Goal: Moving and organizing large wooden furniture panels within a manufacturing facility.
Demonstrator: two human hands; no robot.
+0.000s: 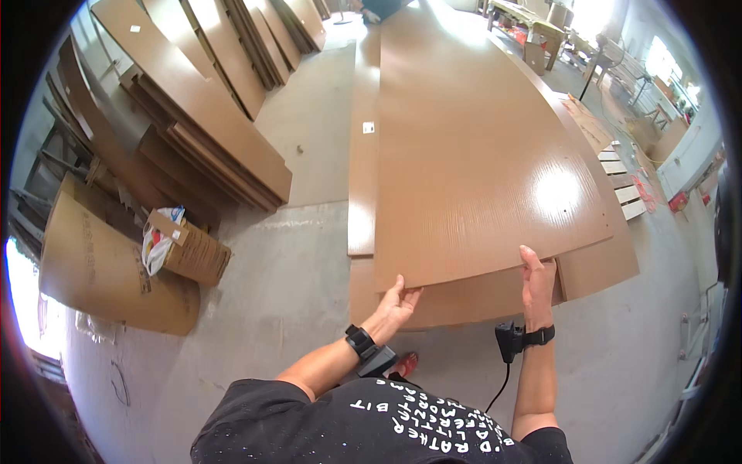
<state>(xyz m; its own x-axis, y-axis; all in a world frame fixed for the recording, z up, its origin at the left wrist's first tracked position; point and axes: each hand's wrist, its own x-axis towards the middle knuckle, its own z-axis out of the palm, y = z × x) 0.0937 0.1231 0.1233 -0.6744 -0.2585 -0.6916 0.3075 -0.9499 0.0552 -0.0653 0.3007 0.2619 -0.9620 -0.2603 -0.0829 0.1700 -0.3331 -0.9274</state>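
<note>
A large brown wood-grain panel [471, 162] stretches away from me over other brown boards. My left hand [396, 303] grips its near edge close to the left corner, thumb on top and fingers beneath. Toward the right end of the same edge, my right hand [537, 282] holds on with the thumb over the top; its other fingers are mostly hidden under the panel. Below lies another brown board [448, 298], showing past the near edge. A narrow brown strip of board [363, 155] with a white label shows along the left side. Both wrists wear black strapped devices.
Brown panels [201, 116] lean in rows at the left. A cardboard roll [108, 263] and a carton [197, 255] with a plastic bag stand nearby. Another person [379, 9] is at the panel's far end. White slats [622, 182] and a wooden workbench [533, 27] are at the right.
</note>
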